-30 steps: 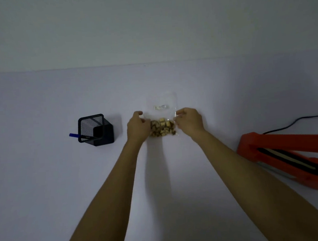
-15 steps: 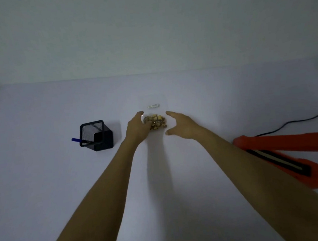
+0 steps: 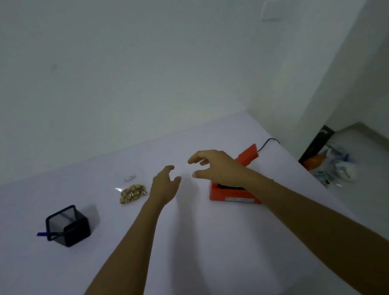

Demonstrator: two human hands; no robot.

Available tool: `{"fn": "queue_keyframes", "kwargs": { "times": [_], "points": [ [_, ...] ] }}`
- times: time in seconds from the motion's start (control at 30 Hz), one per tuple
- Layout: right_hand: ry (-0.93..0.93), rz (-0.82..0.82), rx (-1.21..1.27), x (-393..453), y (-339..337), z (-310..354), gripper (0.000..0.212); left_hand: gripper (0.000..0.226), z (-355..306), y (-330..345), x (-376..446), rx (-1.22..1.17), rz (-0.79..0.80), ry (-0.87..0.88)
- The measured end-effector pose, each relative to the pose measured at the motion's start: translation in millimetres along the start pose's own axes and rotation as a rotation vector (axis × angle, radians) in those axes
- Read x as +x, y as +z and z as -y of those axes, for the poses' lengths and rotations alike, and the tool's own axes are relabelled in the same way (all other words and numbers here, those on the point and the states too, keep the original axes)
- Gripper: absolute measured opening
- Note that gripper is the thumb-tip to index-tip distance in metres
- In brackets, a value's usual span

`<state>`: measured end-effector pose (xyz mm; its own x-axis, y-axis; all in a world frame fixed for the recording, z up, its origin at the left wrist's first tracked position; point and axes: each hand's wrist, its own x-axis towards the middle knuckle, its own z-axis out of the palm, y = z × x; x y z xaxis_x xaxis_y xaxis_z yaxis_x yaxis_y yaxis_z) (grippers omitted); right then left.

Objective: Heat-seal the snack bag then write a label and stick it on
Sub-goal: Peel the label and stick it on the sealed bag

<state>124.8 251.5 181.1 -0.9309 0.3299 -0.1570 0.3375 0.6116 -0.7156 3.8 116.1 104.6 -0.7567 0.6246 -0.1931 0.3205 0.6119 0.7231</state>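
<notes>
The clear snack bag (image 3: 132, 192) with brown snacks lies flat on the white table (image 3: 197, 252), nobody touching it. My left hand (image 3: 165, 184) hovers just right of the bag, fingers apart and empty. My right hand (image 3: 216, 169) is further right, fingers spread and empty, above the near end of the orange heat sealer (image 3: 236, 188), which it partly hides. A black mesh pen holder (image 3: 67, 226) with a blue pen (image 3: 43, 234) stands to the left.
The sealer's black cord (image 3: 267, 142) runs toward the table's far right corner. Beyond the right table edge, bags and clutter (image 3: 330, 164) sit on the floor by the wall. A small clear scrap (image 3: 129, 177) lies behind the snack bag.
Both hands have let go of the snack bag and moved right, toward the sealer. The head view has swung right and tilted, bringing the sealer nearer the middle.
</notes>
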Motion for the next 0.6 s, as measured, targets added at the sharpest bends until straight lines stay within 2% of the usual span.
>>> {"fn": "queue_keyframes", "kwargs": {
  "times": [0.17,0.33,0.5,0.6],
  "points": [
    [0.115,-0.032,-0.046,-67,-27,-51,0.029,0.051,-28,31,-18,0.056,0.107,0.067],
    [0.271,-0.023,-0.093,-101,-30,-127,0.030,0.056,-42,67,-16,0.152,0.203,0.096],
    [0.423,-0.017,-0.110,-113,-26,-185,0.054,0.052,-56,103,-12,0.136,0.231,0.105],
    [0.469,-0.002,-0.054,-108,-24,-209,0.064,0.064,-59,120,-9,0.131,0.251,0.107]
  ]
}}
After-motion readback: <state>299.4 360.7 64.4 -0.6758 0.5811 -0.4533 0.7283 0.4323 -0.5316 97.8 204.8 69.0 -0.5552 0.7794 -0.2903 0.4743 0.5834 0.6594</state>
